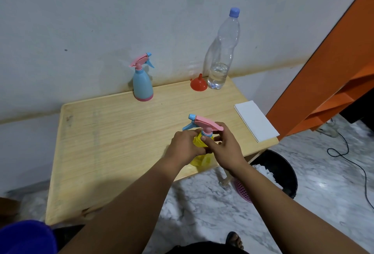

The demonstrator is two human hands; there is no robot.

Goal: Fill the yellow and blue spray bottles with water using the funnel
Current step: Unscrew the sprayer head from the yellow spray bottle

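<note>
Both hands (204,148) around translucent yellow bottle (199,159)

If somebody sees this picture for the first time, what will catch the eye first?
First, both hands, left hand and right hand, holding the yellow spray bottle near the table's front edge. Next, the blue spray bottle by the wall, then the red funnel beside the water bottle.

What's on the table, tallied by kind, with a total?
Spray bottles: 2, the yellow spray bottle gripped by the left hand and right hand, and the blue spray bottle near the wall
Water bottle: 1
Funnel: 1
White paper stack: 1
Total: 5 on the table
</note>
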